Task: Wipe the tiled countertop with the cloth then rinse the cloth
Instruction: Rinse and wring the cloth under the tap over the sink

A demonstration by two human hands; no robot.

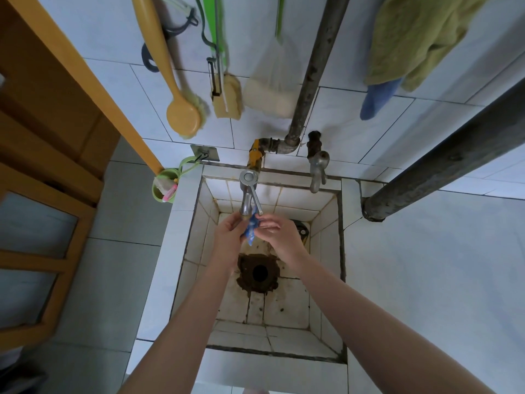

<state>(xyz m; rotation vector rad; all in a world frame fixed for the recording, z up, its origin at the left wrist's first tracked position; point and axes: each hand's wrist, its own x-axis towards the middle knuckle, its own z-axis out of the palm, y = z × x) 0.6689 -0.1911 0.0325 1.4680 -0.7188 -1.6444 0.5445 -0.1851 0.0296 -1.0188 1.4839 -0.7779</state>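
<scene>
Rinsing the cloth [252, 228] under the tap [247, 194].
Left hand [230, 236] and right hand [279, 233] both pinch it over the sink [326, 280]; next, likely wringing it out.

Just one view here, a wide-angle head cam. It looked steeply down into the tiled sink [184, 200] from right above, close in, with the left hand [229, 234] and right hand [281, 234] near centre. The tiled wall [341, 118] bent across the top of the frame.
</scene>
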